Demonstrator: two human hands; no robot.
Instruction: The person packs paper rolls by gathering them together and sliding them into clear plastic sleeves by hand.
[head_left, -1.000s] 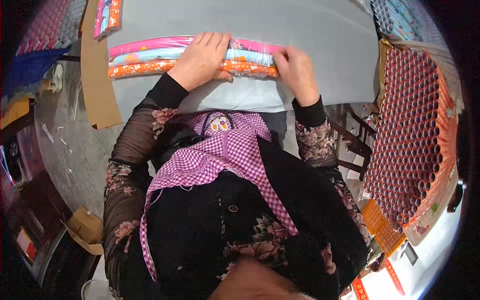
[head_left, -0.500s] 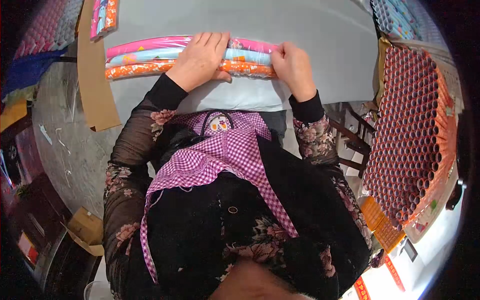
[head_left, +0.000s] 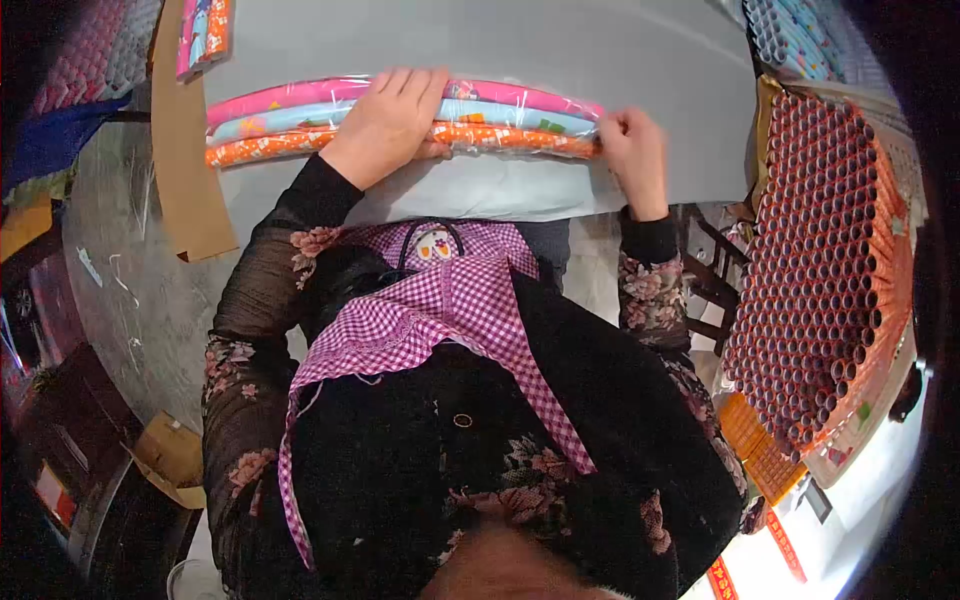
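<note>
Three long rolls of patterned paper, one pink, one light blue and one orange, lie side by side in a shiny clear plastic sleeve. Across their middle rests my left hand, fingers over the far side and thumb along the near side, holding the pack down. At the pack's right end is my right hand, its fingers curled closed against the end of the sleeve. Motion blurs it slightly, and its fingertips are hidden.
The grey table has a cardboard strip on its left edge. Another wrapped pack lies at the far left. To the right stands a large stack of orange tubes, with blue rolls behind it.
My right hand has moved right, to the end of the pack, uncovering more of the rolls. My left hand and the pack have shifted slightly left.
</note>
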